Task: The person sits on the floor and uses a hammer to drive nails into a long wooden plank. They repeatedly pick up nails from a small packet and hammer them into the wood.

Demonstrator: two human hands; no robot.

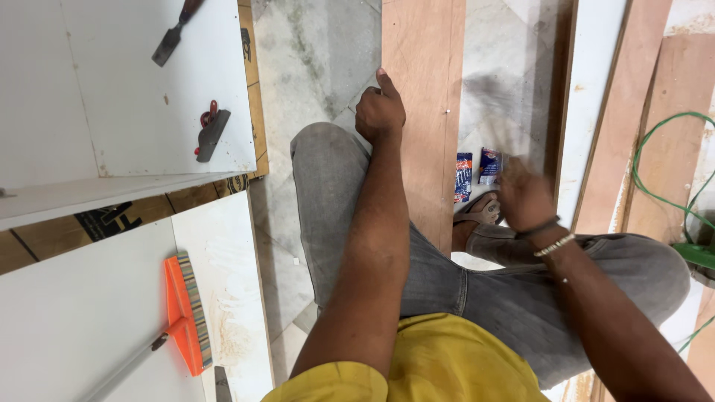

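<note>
My left hand [379, 112] rests closed on the left edge of a long brown wooden board [423, 89] that runs away from me over my knee, thumb pointing up along the edge. A small nail or pin [447, 112] stands in the board to the right of that hand. My right hand [523, 192] is blurred with motion to the right of the board, wearing wrist bands; whether it holds anything I cannot tell. Two small blue packets [463, 177] [489, 165] lie on the floor just left of it, near my sandalled foot [480, 212].
White laminated panels [134, 112] lie at left, carrying two scrapers [212, 132] [173, 36] and an orange brush [188, 313]. More boards [633, 89] lean at right, with a green cable [655, 186] looping over them. Marble floor [313, 67] shows between.
</note>
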